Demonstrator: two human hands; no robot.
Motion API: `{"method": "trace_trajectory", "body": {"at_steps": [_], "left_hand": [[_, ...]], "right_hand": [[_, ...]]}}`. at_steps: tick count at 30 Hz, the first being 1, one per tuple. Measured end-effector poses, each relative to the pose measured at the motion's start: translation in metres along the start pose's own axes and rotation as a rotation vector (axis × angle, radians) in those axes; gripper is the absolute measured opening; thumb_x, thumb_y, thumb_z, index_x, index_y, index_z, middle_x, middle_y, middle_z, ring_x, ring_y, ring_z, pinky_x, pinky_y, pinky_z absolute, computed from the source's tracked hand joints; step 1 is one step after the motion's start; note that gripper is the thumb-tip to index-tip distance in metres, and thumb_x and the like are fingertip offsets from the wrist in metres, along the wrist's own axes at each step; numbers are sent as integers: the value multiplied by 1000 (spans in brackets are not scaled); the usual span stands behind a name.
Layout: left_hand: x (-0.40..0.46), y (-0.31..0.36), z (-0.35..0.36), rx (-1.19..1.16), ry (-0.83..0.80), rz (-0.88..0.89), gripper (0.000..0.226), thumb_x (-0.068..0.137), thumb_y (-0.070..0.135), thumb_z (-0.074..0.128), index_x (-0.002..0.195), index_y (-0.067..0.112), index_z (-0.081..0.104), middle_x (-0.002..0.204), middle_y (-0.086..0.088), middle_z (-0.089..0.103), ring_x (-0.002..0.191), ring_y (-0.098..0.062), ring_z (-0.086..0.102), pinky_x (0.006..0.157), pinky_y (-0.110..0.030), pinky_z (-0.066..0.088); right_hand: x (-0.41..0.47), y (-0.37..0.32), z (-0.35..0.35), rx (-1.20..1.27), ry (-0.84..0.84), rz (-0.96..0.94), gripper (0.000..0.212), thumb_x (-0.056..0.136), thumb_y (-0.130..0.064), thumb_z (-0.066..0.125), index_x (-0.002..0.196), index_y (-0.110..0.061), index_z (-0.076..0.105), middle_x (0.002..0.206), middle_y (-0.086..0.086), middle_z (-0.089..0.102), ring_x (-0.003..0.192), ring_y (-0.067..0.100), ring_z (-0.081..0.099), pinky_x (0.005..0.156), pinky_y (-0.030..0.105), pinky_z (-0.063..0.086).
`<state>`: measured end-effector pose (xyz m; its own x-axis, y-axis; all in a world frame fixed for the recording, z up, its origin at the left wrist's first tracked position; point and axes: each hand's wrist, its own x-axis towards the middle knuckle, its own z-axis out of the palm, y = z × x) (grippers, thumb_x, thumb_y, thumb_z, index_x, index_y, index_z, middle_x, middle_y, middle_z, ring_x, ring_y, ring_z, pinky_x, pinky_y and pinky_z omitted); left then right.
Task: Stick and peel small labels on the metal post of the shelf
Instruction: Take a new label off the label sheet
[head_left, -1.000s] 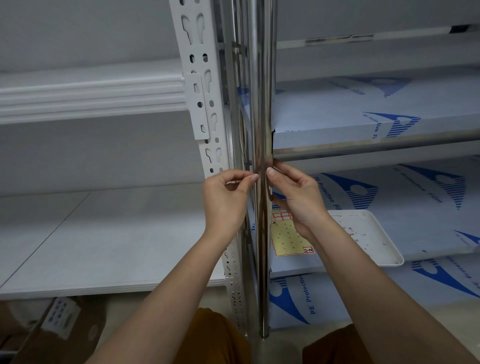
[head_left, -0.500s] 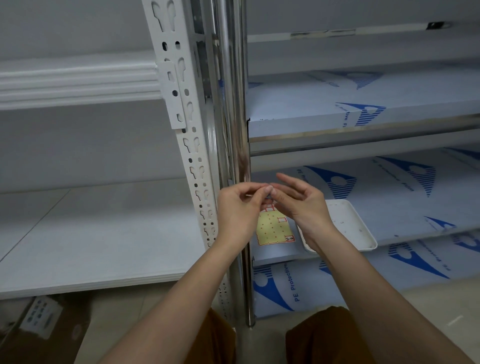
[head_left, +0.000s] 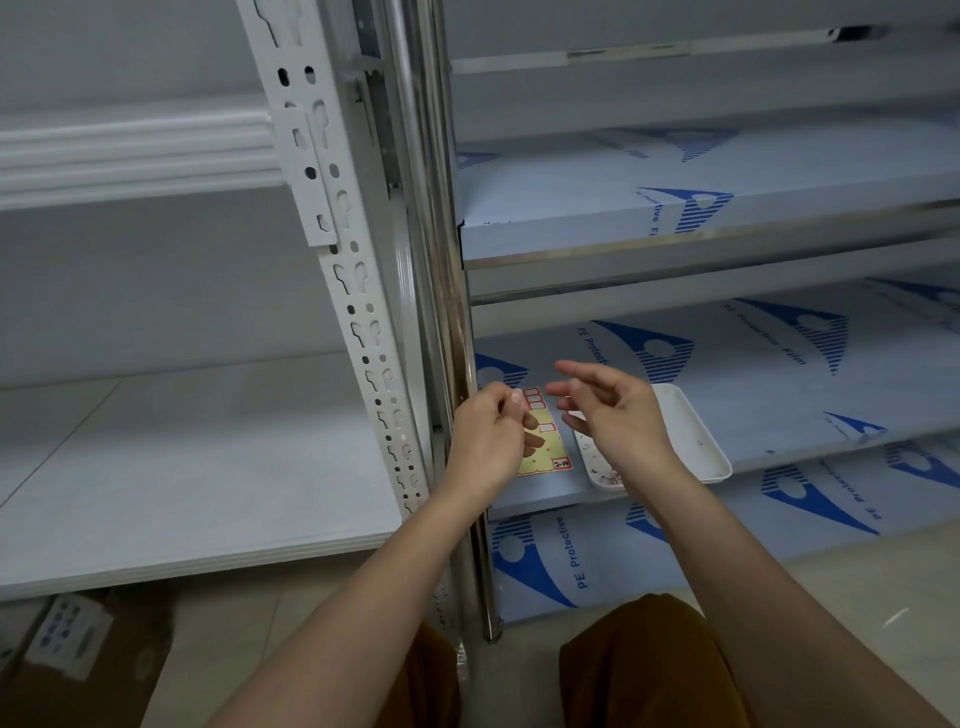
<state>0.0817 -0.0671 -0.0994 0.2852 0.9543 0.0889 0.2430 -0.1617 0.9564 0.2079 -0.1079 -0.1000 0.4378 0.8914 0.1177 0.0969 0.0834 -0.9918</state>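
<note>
Hands met just in front of the shiny metal post (head_left: 441, 291), low down by the middle shelf. The left hand (head_left: 488, 441) sat right beside the post, its fingers (head_left: 511, 402) curled in toward the thumb in a pinch; whether a small label was caught there was too tiny and blurred to tell. The right hand (head_left: 618, 415) hovered just apart from it, fingers (head_left: 576, 371) spread loose and relaxed, gripping nothing, the tips pointing back toward the left hand.

Underneath both hands lay the yellow label sheet (head_left: 550, 452), flat on the blue-film shelf (head_left: 779, 395), near the post's foot side. A few red-bordered labels (head_left: 535, 400) remained at its far edge, one more further down, and a handwritten one at its near right corner. The left hand covered part of the sheet's left side.

Just to the right of the sheet rested a white tray (head_left: 701, 447), partly hidden by the right wrist, with small scraps gathered in its near corner.

Left of the shiny post stood a white perforated upright (head_left: 358, 291), leaning across the view, with a pale white shelf board (head_left: 182, 478) behind it. Down at the bottom left, a cardboard box (head_left: 83, 654) sat on the floor, and brown trousers (head_left: 649, 670) showed between the forearms.
</note>
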Motion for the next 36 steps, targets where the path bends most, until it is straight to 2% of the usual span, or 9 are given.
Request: {"method": "trace_trajectory", "body": {"at_steps": [3,6,9,13,18,26,30,33,36], "left_hand": [[-1,0,4,-129,-59,-118,30,103,19,34,80,12,53,79,-7,63,75,-32,70,56,-24,54],[-1,0,8,-224,-78,-191,34,103,16,33,74,9,51,76,-9,65,69,-26,70,53,-20,54],[1,-5,13,-304,-101,-233,35,101,19,43,73,6,58,77,-11,68,68,-21,71,56,-19,55],[3,-15,21,-345,-124,-271,28,94,27,58,92,2,70,88,-11,73,76,-22,73,59,-19,55],[7,-21,34,-407,-192,-371,30,94,30,57,104,4,69,94,-11,74,74,-19,73,62,-20,57],[19,-34,49,-530,-261,-580,24,91,7,56,114,4,62,104,-17,71,83,-27,73,63,-23,57],[24,-41,58,-520,-270,-597,20,96,15,52,111,6,62,103,-13,72,81,-26,73,65,-24,58],[27,-45,64,-515,-290,-603,22,99,20,48,98,6,65,94,-9,72,77,-24,73,66,-25,58],[29,-45,66,-502,-296,-608,28,100,23,46,88,7,66,94,-9,71,77,-25,72,70,-28,58]], "right_hand": [[-1,2,-5,-23,18,17,24,98,-9,48,97,-25,66,86,-3,72,83,9,67,75,21,55],[-2,7,-10,-11,14,34,20,95,-8,54,92,-22,68,81,-2,73,76,10,68,69,17,56],[-4,15,-16,20,3,53,11,89,-10,64,95,-15,72,82,0,75,74,9,70,65,15,54],[-5,24,-19,6,-6,16,10,79,-15,76,89,-16,75,83,3,75,75,8,70,70,18,55],[-2,38,-21,33,-48,49,22,74,-15,79,95,-15,75,89,1,75,82,12,71,75,24,58],[8,62,-31,37,-72,144,14,78,-10,75,91,-11,75,91,5,75,83,15,71,66,22,55],[13,74,-32,-31,-48,142,7,83,-10,70,86,-14,74,85,2,75,75,8,70,62,19,53],[18,85,-32,-137,12,117,7,85,-12,69,84,-17,73,78,-5,72,68,0,66,58,13,47],[21,91,-30,-209,85,102,8,86,-13,68,81,-19,72,76,-8,70,71,6,65,61,18,48]]}}
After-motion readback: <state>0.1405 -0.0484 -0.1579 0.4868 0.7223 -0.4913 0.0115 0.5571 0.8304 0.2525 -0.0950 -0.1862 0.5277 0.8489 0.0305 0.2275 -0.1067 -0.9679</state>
